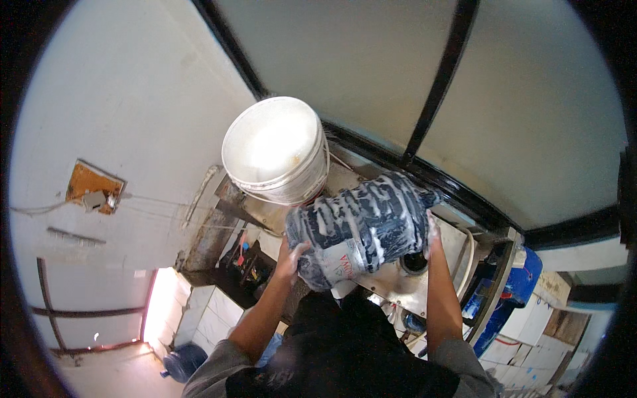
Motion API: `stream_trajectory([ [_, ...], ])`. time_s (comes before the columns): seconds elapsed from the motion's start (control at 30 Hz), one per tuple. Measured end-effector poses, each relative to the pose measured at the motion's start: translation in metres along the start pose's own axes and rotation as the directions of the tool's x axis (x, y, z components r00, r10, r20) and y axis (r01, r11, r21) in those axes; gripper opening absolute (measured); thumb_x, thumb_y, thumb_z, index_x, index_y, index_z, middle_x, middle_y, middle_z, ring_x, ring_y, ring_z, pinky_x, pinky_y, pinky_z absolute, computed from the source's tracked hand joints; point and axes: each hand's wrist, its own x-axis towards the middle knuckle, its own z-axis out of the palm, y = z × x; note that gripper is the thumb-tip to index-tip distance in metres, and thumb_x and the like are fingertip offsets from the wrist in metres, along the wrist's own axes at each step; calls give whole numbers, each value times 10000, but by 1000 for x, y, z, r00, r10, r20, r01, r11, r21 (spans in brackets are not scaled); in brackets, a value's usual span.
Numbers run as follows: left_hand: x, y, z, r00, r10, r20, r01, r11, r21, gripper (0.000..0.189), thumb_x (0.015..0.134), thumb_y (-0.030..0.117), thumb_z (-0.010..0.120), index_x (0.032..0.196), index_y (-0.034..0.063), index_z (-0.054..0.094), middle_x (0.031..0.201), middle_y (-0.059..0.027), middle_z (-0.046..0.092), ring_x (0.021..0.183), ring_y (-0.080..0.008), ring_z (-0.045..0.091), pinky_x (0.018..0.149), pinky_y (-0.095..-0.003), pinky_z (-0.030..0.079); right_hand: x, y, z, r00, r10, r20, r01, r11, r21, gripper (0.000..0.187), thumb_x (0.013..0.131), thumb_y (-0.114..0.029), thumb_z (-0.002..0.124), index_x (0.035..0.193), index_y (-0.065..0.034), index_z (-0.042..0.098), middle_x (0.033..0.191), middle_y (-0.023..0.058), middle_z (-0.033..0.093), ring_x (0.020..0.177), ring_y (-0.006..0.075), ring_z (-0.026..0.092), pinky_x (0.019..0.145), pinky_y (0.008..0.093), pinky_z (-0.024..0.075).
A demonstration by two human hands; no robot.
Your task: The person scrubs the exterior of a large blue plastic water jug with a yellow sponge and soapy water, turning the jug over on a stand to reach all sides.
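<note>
Between my two hands lies a large ribbed water-cooler bottle [356,226], dark blue and streaked with white suds. It is tilted on its side, with its neck towards the upper right. My left hand [293,258] presses against its base end, fingers foamy. At the neck end, my right hand [433,236] grips the shoulder, and part of that hand is hidden. The bottle bears a pale label with writing. Below it is a metal worktop [398,286] with a dark round opening [414,262] near my right hand.
A white bucket [276,149] full of foam stands on the worktop at upper left. Black-framed frosted panes [348,64] rise behind. Another blue bottle [184,362] sits on the floor at lower left. A blue plastic container [525,276] is at right, beside a pale hose [468,258].
</note>
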Motion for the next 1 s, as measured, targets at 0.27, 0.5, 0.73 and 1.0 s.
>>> stream_trajectory([
  [0.27,41,-42,22,906,422,44,-374,746,552,930,870,256,803,1580,3,258,1414,-248,541,1291,-335,558,1120,-427,410,-20,20,-54,768,-587,-256,445,777,-446,438,1035,-325,509,1342,-32,618,1299,122,646,1174,316,619,1038,437,481],
  [0.5,43,-22,27,708,595,381,-660,365,657,901,908,347,747,1601,56,250,1676,-261,127,1547,-479,124,1230,-581,190,-155,-91,204,96,-994,-56,916,110,-385,263,1049,-182,569,1244,-14,515,1282,234,626,1215,322,624,1045,445,525],
  [0.73,71,15,2,628,279,726,-767,63,639,878,922,557,645,1548,18,347,1660,-212,204,1555,-430,116,1211,-674,131,-131,-95,473,-137,-951,275,895,-238,-377,114,1009,-104,605,1076,-24,650,1139,156,681,1095,283,630,992,445,496],
  [1.0,105,9,-15,499,171,850,-866,72,494,954,907,626,624,1561,11,300,1605,-224,290,1529,-437,176,1210,-689,86,-93,-47,465,495,-516,699,522,-466,-714,332,971,-214,633,1244,-27,662,1173,225,695,1166,396,631,1030,513,460],
])
